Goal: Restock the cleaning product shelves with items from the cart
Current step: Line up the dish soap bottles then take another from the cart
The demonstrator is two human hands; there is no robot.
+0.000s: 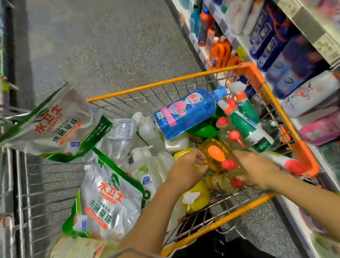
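Dull grey metal wire for the mesh cart basket (48,191), rimmed in smooth orange-yellow painted tube. Smooth orange plastic corner guard (254,74), slightly shiny. Crinkled, glossy silver-and-green film on the flat refill pouches (109,202), bright along the creases. Glossy see-through blue plastic bottle (186,113) with a paper-like pink label. Amber see-through plastic bottles (215,157), capped in shiny red and orange plastic. Opaque yellow plastic jug (194,198), smooth. Matt, grainy speckled grey floor (96,40).
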